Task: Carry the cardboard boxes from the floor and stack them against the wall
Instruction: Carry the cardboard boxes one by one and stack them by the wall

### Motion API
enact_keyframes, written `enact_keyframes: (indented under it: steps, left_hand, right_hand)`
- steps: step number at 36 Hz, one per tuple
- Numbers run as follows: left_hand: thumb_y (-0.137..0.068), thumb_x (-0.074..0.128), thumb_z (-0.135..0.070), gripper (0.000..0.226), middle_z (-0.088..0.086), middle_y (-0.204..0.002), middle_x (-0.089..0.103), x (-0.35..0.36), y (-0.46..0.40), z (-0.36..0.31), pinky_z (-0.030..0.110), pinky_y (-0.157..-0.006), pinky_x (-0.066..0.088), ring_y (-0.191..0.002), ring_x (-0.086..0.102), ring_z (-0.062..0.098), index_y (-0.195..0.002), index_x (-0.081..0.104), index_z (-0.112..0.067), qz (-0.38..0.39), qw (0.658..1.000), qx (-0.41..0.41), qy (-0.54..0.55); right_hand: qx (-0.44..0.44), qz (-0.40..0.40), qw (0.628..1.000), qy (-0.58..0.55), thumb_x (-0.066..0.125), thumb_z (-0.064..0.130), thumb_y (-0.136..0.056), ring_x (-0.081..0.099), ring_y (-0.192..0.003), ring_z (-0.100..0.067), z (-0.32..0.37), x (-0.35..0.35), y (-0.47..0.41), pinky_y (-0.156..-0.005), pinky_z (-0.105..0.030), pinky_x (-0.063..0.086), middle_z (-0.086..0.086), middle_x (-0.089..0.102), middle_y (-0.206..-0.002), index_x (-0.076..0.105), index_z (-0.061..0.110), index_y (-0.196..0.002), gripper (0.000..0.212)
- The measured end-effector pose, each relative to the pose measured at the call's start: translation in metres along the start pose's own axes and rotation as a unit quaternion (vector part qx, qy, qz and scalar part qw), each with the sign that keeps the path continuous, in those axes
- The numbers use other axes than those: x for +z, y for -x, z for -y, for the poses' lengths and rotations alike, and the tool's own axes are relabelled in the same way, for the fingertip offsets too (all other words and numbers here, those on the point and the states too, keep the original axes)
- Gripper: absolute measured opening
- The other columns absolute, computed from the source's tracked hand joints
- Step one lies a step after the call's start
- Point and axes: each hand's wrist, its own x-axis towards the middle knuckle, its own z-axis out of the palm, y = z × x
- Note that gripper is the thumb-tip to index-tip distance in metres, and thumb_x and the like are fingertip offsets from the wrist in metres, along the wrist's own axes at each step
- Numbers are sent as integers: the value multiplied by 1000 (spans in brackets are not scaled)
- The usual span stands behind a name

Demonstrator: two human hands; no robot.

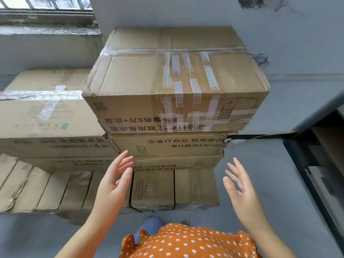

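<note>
Cardboard boxes stacked against a grey wall (186, 13), seen from above. The top box (173, 79) is sealed shut with clear tape and strips of printed white tape, so its contents cannot be seen; its printed text reads upside down. It rests on a second box (167, 146), which lies on a third box (176, 162); below these a row of upright boxes (154, 189) stands on the floor (270, 183). To the left a lower stack (42, 108), also taped closed, touches the first and stands under a window ledge (46, 30).

The left hand (113, 185) and the right hand (240, 190) hover in front of the stack, palms facing each other, fingers straight and spread, holding nothing. Both are below the top box and apart from it; the left fingertips (126, 155) overlap the third box's front face, contact uncertain.
</note>
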Motion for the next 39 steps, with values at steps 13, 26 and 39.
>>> enact_keyframes:
  steps: [13, 26, 39]
  left_hand:
    - [-81, 46, -40, 45, -16, -119, 63, 7, 1, 11, 27, -94, 46, -112, 58, -2, -125, 47, -46, 258, 964, -47, -45]
    - [-84, 46, -39, 39, -23, -105, 67, -11, 17, 11, 25, -86, 47, -103, 62, 0, -122, 53, -38, 559, 819, 33, -123]
    - [-94, 49, -10, 26, -7, -106, 71, -9, 117, -4, 12, -86, 50, -100, 64, -1, -109, 61, -29, 707, 686, 117, -127]
  right_hand:
    - [107, -222, 964, -98, 53, 79, -68, 50, -118, 11, -20, 48, 110, -91, -6, 43, 25, 51, -129, 37, 54, -123, 63]
    - [224, -515, 809, -175, 59, 45, -82, 57, -114, 4, -3, 174, 269, -89, -12, 47, 19, 64, -119, 50, 47, -116, 35]
    - [234, -759, 561, -232, 57, 41, -87, 57, -119, -16, 3, 265, 429, -91, -27, 50, 15, 61, -120, 49, 50, -113, 29]
